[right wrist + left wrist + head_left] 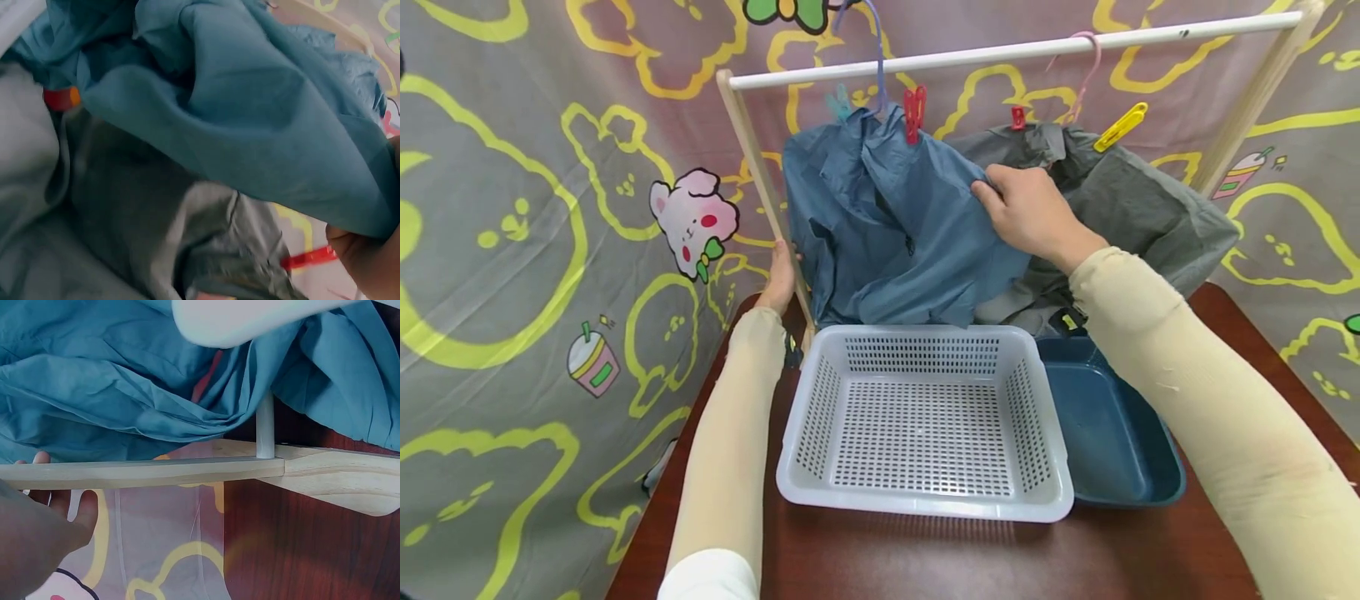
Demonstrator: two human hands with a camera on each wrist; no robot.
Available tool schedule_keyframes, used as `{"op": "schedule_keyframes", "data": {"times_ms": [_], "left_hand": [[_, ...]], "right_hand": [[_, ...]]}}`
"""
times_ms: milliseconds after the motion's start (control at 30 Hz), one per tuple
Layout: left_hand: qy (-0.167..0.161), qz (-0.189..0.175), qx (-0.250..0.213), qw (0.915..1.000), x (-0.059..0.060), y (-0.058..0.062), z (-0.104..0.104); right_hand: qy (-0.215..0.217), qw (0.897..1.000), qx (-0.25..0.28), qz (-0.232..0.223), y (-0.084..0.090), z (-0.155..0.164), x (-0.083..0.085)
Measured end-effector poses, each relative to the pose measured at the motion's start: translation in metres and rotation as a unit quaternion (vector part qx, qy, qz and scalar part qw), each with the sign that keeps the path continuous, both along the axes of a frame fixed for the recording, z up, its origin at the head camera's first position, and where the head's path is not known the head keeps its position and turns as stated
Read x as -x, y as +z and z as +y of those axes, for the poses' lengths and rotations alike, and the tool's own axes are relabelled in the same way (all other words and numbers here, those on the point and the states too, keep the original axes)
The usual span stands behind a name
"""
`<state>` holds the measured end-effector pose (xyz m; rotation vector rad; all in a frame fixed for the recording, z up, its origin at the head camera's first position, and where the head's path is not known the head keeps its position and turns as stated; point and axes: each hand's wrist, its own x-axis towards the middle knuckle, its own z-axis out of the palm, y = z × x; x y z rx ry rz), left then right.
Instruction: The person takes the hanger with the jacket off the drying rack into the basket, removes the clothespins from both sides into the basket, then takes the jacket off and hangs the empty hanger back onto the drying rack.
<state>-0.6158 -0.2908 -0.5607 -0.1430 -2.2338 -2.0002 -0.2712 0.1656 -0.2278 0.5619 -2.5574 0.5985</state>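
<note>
A blue garment (880,233) hangs from a purple hanger (880,50) on a rack, with a red clothespin (914,115) and a teal clothespin (839,103) at its top. My right hand (1033,212) pinches the garment's right edge between thumb and fingers; the right wrist view shows the cloth (262,125) drawn taut toward that hand. My left hand (780,279) holds the rack's left wooden post (752,150). In the left wrist view its fingers (59,503) pass behind the post, and the fingertips show above it.
Beside the blue garment hangs a grey garment (1150,200) on a pink hanger (1090,75), with a yellow clothespin (1121,127) and a red one. A white perforated basket (925,508) stands on the dark red table (880,558), beside a dark blue basin (1105,425). Patterned curtains surround them.
</note>
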Motion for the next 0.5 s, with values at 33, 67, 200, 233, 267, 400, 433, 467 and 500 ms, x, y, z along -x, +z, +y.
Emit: {"op": "schedule_keyframes", "data": {"times_ms": [33,67,200,233,267,400,433,467,500], "left_hand": [[-0.001,-0.005,-0.001,1.0000,-0.013,0.010,0.005],[0.001,-0.013,0.005,0.9999,-0.035,0.027,0.013],[0.000,-0.066,0.063,0.9958,-0.146,0.119,0.057],[0.000,-0.077,0.075,0.9943,-0.171,0.141,0.067],[-0.001,-0.088,0.085,0.9924,-0.192,0.160,0.076],[0.011,-0.110,0.100,0.9888,-0.220,0.185,0.089],[0.015,-0.108,0.101,0.9889,-0.210,0.175,0.084],[0.016,-0.103,0.100,0.9896,-0.196,0.163,0.078],[0.021,-0.093,0.101,0.9903,-0.180,0.148,0.071]], "right_hand": [[0.001,1.000,-0.007,0.007,0.002,0.002,-0.002],[0.004,1.000,-0.016,0.016,0.003,0.005,-0.003],[0.012,0.998,-0.038,0.045,0.006,0.014,-0.008],[0.012,0.998,-0.041,0.050,0.007,0.017,-0.009],[0.013,0.997,-0.041,0.056,0.008,0.019,-0.010],[0.014,0.997,-0.034,0.070,0.010,0.029,-0.013],[0.014,0.997,-0.032,0.072,0.010,0.031,-0.014],[0.015,0.997,-0.029,0.076,0.010,0.034,-0.015],[0.014,0.996,-0.028,0.079,0.009,0.036,-0.015]]}}
